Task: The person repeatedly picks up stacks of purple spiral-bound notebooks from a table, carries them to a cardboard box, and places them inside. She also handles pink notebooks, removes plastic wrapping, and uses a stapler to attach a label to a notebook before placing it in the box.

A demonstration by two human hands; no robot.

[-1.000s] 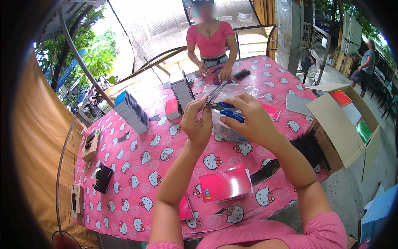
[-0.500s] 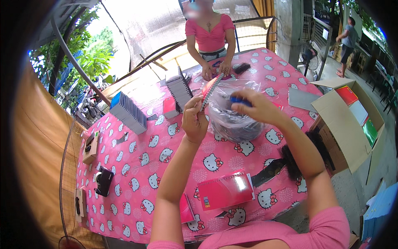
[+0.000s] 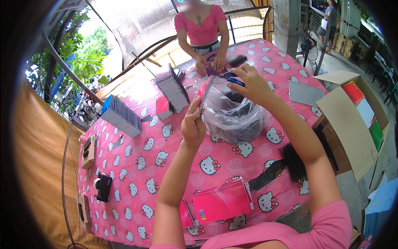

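Observation:
My left hand (image 3: 193, 128) grips a red spiral notebook (image 3: 205, 92) upright, its wire edge turned to the right. Closed around blue-handled pliers (image 3: 236, 81) is my right hand (image 3: 251, 86), with the tool's head near the upper end of that spiral. Below the right hand stands a clear plastic bag (image 3: 244, 124) with black coils (image 3: 234, 96) in it. Nearer to me lie a stack of pink-red spiral notebooks (image 3: 222, 201) and another pink notebook (image 3: 186, 213), partly behind my left forearm.
Across the pink patterned table (image 3: 174, 153), a co-worker (image 3: 203, 29) handles something small. Notebook stacks (image 3: 122, 116) (image 3: 172, 89) stand left. Tape dispenser (image 3: 103, 186) sits at the left edge. Black bristly bundles (image 3: 293, 162) and an open carton (image 3: 346, 120) are right.
My right hand has risen slightly, bringing the pliers to the notebook's upper spiral end. The left hand still holds the notebook. The view has shifted a little.

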